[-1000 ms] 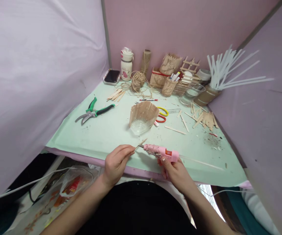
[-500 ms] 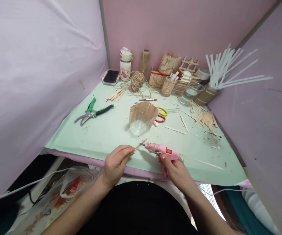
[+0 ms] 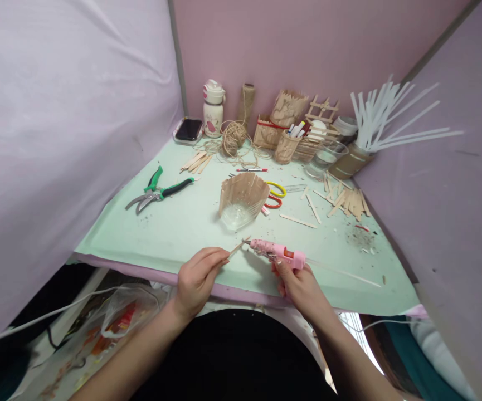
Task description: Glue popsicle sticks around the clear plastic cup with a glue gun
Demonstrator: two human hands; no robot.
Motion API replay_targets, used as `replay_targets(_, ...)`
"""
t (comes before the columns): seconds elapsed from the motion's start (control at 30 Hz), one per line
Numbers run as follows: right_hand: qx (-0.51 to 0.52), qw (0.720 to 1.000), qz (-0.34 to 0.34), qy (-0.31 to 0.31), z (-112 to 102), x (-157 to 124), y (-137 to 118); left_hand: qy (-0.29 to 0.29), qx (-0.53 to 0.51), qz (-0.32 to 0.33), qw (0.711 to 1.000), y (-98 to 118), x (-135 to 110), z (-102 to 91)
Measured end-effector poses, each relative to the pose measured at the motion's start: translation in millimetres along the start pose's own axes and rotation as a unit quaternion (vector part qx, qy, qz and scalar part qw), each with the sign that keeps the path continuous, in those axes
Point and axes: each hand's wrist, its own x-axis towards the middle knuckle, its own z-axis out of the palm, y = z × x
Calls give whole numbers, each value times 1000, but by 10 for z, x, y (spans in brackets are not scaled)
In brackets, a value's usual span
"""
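My left hand (image 3: 198, 278) is pinched on a thin wooden stick (image 3: 238, 248) that points up and right over the near edge of the green table (image 3: 174, 228). My right hand (image 3: 299, 285) grips a pink hot glue gun (image 3: 277, 252) whose nozzle meets the tip of the stick. A long white glue stick (image 3: 341, 271) juts out of the gun's back to the right. Just beyond, mid-table, a glass bowl clad in wooden sticks (image 3: 243, 199) lies tilted.
Green-handled pliers (image 3: 157, 189) lie at the left. Loose wooden sticks (image 3: 345, 201) are scattered at the right. At the back stand a phone (image 3: 189, 130), a bottle (image 3: 213, 108), a twine ball (image 3: 233, 136), stick-built holders (image 3: 287, 125) and a jar of white rods (image 3: 374, 125). Fabric walls enclose three sides.
The glue gun's nozzle has crept up and left to the tip of the stick. My left hand has stayed almost still.
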Motion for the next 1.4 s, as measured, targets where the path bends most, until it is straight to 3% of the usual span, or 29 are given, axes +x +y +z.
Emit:
replay_targets(1.0,-27,999,26,23,-51,21,-64,-3,-2,-4,1000,8,8,-4)
replay_targets(1.3,-58,998,-5,25,-51,53,-64,-1,-4,2,1000,-8,-14,9)
replay_targets(1.4,-74,996,-43,40,-87,24,-108,14,-4,-5,1000,1,-20,-7)
